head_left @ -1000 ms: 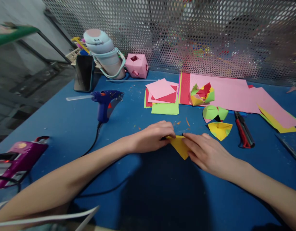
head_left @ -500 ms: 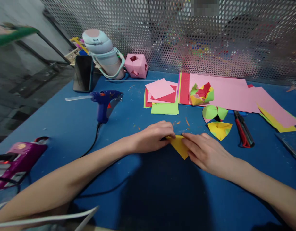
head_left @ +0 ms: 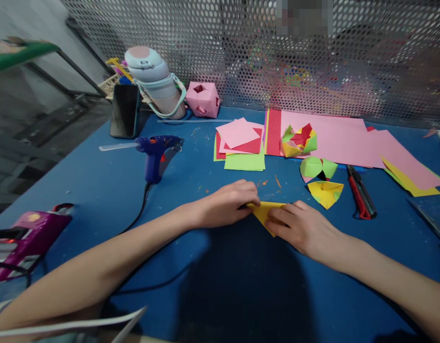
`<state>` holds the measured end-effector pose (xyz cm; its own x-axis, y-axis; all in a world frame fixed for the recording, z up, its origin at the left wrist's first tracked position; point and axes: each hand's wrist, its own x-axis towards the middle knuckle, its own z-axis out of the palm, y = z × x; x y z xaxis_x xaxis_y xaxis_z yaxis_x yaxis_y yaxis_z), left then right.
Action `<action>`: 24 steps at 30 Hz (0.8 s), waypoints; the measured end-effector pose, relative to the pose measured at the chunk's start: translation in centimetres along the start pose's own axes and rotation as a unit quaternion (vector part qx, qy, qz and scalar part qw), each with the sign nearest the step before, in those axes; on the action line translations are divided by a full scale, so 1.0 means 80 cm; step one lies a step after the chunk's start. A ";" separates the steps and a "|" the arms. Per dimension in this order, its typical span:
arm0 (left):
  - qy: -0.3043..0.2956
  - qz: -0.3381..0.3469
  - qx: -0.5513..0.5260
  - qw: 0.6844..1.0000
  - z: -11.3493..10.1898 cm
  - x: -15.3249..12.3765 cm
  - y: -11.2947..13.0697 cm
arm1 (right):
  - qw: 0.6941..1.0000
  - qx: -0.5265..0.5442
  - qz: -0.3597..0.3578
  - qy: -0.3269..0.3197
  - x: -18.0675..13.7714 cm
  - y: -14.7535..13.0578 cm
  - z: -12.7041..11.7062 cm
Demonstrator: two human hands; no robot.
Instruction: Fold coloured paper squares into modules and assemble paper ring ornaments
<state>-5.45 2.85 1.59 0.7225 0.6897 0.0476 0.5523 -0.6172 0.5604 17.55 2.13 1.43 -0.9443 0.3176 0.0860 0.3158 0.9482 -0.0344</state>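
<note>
A folded yellow piece of paper (head_left: 263, 212) lies on the blue tabletop, its long edge at the back and one point towards me. My left hand (head_left: 232, 204) is closed on its left corner. Over the right part, my right hand (head_left: 303, 226) has its fingers bent and pressed on the paper, hiding the right corner. Just behind my right hand rest a folded yellow paper piece (head_left: 326, 192) and a green folded one (head_left: 318, 167). Farther back, a multicoloured folded paper form (head_left: 299, 141) sits on pink sheets (head_left: 336, 138).
A blue glue gun (head_left: 153, 157) stands left of a stack of paper squares (head_left: 238, 133). A red-handled cutting tool (head_left: 361, 193) is on the right. Along the back are a phone (head_left: 124, 110), a bottle (head_left: 158, 90) and a pink paper ball (head_left: 202, 99). A purple power strip (head_left: 37, 238) lies left.
My right hand's fingers have slid from the paper's back edge down and towards me, and are now more bent. My left hand stays at the left corner.
</note>
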 end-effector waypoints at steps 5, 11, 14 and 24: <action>0.004 -0.002 0.097 0.995 0.002 0.000 0.014 | 1.000 0.018 -0.005 0.005 0.000 0.000 -0.001; -0.031 0.071 0.249 0.965 0.023 -0.005 0.046 | 0.998 0.058 -0.002 0.007 -0.003 -0.003 0.006; -0.003 0.081 0.261 0.962 0.039 -0.010 0.056 | 0.997 0.080 0.015 0.015 -0.008 -0.003 0.008; 0.084 0.037 0.311 0.946 0.067 -0.010 0.074 | 0.985 0.113 0.089 0.093 -0.003 -0.008 0.004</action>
<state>-0.50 -3.37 0.42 0.7215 0.6540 0.2275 0.6783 -0.7336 -0.0421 17.57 1.46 1.14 -0.8360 0.4940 0.2389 0.4261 0.8587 -0.2848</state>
